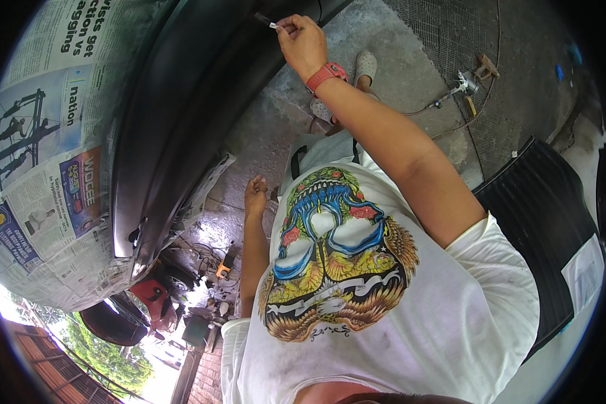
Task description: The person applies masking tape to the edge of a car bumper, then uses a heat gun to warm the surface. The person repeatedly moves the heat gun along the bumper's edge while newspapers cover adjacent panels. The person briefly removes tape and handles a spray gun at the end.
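My right hand [303, 44], with a red watch on its wrist, reaches out to a dark, smooth car body panel [202, 67]. Between its thumb and fingers it pinches a small, thin tool [273, 25] with a pale band. The dark far end of this tool is blurred against the panel, so its kind and whether it touches are unclear. Low at my side hangs my left hand [255, 196], away from the panel, its fingers loosely bent and nothing visible in them. Masking newspaper [54, 175] covers the car left of the panel.
A spray gun [464, 83] with a hose lies on the concrete floor at the right. Beyond my right arm sits a black ribbed panel [539, 202]. Light clogs [365, 65] are on the feet below. A red vehicle [153, 295] and assorted tools stand at lower left.
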Demonstrator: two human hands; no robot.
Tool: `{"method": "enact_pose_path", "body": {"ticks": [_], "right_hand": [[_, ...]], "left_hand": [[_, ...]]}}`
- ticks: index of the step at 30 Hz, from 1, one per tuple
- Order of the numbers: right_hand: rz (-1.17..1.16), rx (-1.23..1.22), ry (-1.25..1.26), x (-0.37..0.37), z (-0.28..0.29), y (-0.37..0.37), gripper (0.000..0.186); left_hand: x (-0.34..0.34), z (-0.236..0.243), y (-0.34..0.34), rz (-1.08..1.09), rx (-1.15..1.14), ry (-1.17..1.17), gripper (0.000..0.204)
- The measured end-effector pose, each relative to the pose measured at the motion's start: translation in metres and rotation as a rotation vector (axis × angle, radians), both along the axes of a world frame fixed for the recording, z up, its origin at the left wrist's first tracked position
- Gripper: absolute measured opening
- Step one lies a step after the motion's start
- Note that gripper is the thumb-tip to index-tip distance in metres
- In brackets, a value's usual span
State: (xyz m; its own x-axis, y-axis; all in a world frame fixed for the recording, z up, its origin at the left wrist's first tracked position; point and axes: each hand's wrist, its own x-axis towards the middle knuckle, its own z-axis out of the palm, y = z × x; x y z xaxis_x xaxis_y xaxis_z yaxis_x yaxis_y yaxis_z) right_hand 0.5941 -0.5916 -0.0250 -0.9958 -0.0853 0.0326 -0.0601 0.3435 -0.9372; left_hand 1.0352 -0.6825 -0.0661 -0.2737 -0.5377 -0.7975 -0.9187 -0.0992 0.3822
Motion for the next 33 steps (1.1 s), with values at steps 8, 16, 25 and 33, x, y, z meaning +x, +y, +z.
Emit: {"method": "enact_pose_path", "body": {"ticks": [8,16,25,33], "right_hand": [[-0.024,0.042,-0.023,-0.0008,-0.0026,-0.002,0.003],[-0.021,0.016,-0.035,-0.0002,-0.0011,0.0013,0.004],[-0.016,0.066,0.007,0.0006,-0.0015,-0.0012,0.014],[-0.008,0.08,0.014,-0.0013,-0.0037,-0.0034,0.015]], "left_hand": [[0.0055,-0.0044,-0.0013,0.0,-0.003,-0.019,0.046],[0.0009,-0.0006,-0.0008,-0.01,0.018,0.019,0.048],[0.0,-0.0008,-0.0013,-0.003,0.016,0.019,0.048],[0.0029,-0.005,-0.0025,-0.012,0.006,0.022,0.046]]}}
